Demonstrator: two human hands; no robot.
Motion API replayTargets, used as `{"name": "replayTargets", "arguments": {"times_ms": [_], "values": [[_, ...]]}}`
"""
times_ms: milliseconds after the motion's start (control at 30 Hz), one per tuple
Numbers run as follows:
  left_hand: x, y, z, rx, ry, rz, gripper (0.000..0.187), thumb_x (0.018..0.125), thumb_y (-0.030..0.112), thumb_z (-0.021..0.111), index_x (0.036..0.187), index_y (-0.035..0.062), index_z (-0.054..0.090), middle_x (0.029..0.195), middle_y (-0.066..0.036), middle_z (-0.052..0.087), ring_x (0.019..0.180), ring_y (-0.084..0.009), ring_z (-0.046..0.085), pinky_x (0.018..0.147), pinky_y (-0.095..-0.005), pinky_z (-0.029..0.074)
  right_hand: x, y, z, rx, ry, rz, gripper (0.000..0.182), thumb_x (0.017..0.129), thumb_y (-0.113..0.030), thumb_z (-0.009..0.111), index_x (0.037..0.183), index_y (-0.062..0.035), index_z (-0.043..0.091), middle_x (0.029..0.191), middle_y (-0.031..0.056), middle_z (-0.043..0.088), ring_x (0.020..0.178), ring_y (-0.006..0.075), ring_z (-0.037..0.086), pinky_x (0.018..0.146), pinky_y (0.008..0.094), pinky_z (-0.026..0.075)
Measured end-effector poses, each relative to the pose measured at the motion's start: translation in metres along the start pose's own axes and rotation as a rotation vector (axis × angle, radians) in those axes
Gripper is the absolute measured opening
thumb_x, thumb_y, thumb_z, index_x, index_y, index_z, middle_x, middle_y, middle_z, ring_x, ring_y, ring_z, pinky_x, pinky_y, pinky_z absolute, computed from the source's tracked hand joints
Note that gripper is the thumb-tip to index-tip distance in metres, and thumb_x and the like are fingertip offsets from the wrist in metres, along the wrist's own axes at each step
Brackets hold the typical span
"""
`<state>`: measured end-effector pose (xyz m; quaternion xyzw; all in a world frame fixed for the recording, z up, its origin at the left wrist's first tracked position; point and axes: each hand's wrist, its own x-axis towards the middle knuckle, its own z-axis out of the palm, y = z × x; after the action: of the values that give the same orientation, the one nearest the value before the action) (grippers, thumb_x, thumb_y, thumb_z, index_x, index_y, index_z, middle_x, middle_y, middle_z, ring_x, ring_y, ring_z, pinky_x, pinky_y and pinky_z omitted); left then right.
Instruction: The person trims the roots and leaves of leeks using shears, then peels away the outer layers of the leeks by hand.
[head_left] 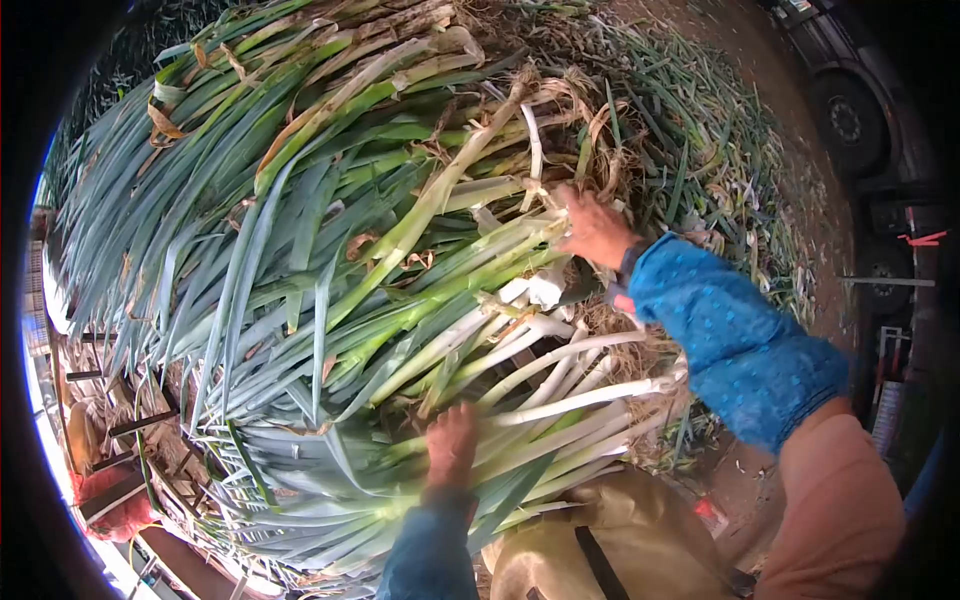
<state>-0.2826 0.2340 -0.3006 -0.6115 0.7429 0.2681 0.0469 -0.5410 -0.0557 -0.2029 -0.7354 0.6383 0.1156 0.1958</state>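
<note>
A big heap of leeks (400, 240) fills the middle, long green leaves to the left and white, rooty ends to the right. My right hand (592, 228), in a blue sleeve cover, is closed on the pale ends of leeks at the heap's right side. Lower down, my left hand (452, 440) is closed around the stem of a leek (570, 405) above the nearest bunch; it is slightly blurred. White stems with tangled roots (600, 345) lie between the two hands. Leaves and stalks partly hide the fingers of both hands.
Trimmed leaves and scraps (720, 150) cover the ground at the right. Beyond them stands a vehicle with a dark wheel (850, 120). A tan apron or cover (610, 540) lies over my lap. A red bag (112, 505) sits by slats at the lower left.
</note>
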Motion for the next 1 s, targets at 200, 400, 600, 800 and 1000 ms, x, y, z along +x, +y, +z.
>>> {"name": "replayTargets", "arguments": {"times_ms": [200, 400, 600, 800, 1000], "values": [[0.011, -0.006, -0.022, -0.127, 0.130, 0.090, 0.036, 0.074, 0.008, 0.054, 0.110, 0.0074, 0.051, 0.097, -0.013, 0.055, 0.091, -0.0299, 0.054, 0.078, -0.0406, 0.044, 0.023, 0.012, 0.050, -0.357, 0.263, -0.369, 0.023, 0.077, -0.013, 0.052, 0.096, -0.0015, 0.058, 0.083, 0.0134, 0.056, 0.072, 0.0253, 0.058, 0.061, 0.0411, 0.043], [0.075, 0.009, -0.093, -0.039, 0.382, 0.015, 0.055, 0.067, 0.010, 0.065, 0.118, 0.0014, 0.047, 0.116, -0.020, 0.047, 0.106, -0.0361, 0.044, 0.094, -0.0431, 0.036, -0.022, 0.015, 0.045, -0.157, 0.081, -0.601, 0.065, 0.070, -0.030, 0.070, 0.124, -0.0051, 0.045, 0.105, 0.0144, 0.052, 0.097, 0.0320, 0.050, 0.078, 0.0441, 0.044], [0.134, 0.005, -0.095, 0.276, 0.502, 0.162, 0.038, 0.071, 0.009, 0.057, 0.108, 0.0002, 0.052, 0.104, -0.016, 0.050, 0.098, -0.0316, 0.046, 0.087, -0.0428, 0.038, 0.019, -0.032, 0.064, -0.054, 0.200, -0.407, 0.074, 0.068, -0.031, 0.073, 0.129, -0.0053, 0.040, 0.118, 0.0176, 0.045, 0.103, 0.0354, 0.046, 0.090, 0.0478, 0.037], [0.133, -0.002, -0.101, 0.283, 0.353, 0.177, 0.013, 0.071, 0.010, 0.052, 0.084, 0.0065, 0.054, 0.087, -0.012, 0.050, 0.083, -0.0289, 0.047, 0.069, -0.0407, 0.040, 0.016, 0.010, 0.073, -0.052, 0.095, -0.609, 0.026, 0.075, -0.002, 0.058, 0.100, -0.0030, 0.053, 0.101, 0.0138, 0.053, 0.097, 0.0276, 0.050, 0.088, 0.0382, 0.040], [0.078, -0.028, -0.193, 0.255, 0.348, 0.236, 0.021, 0.067, -0.001, 0.054, 0.087, 0.0052, 0.054, 0.086, -0.011, 0.050, 0.087, -0.0297, 0.049, 0.072, -0.0400, 0.045, 0.010, 0.166, 0.021, -0.049, 0.425, -0.446, 0.019, 0.076, 0.000, 0.047, 0.092, -0.0027, 0.058, 0.092, 0.0140, 0.054, 0.091, 0.0303, 0.054, 0.078, 0.0368, 0.044]]}}
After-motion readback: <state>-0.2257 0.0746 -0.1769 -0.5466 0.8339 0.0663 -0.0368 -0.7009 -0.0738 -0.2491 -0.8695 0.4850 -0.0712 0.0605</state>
